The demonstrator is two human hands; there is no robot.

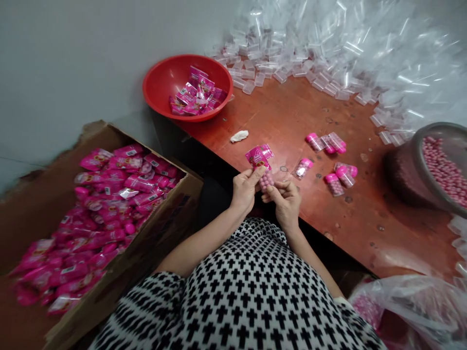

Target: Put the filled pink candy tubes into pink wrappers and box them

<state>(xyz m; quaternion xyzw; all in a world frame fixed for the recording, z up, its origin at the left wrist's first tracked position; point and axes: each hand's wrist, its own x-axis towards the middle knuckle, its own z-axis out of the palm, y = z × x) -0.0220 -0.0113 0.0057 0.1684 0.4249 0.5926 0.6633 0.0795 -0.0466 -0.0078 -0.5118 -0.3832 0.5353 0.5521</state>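
Near the table's front edge, my left hand (245,190) and my right hand (286,198) hold one small clear bottle (266,181) of pink beads between them. A pink printed packet (256,156) sits at the bottle's upper end, pinched by my left thumb and fingers. My right thumb and fingers grip the lower end. Just behind lies another pink packet (267,150). To the right, a filled bottle with a pink cap (303,167) rests on its side, and several more capped bottles (334,184) lie farther right in small groups.
A red bowl (151,92) of pink packets stands at the back left. An open cardboard box (186,187) of packed bottles is at the left. Many clear empty bottles (330,87) cover the table's back. A bucket (404,170) of beads and a plastic bag (419,301) are at the right.
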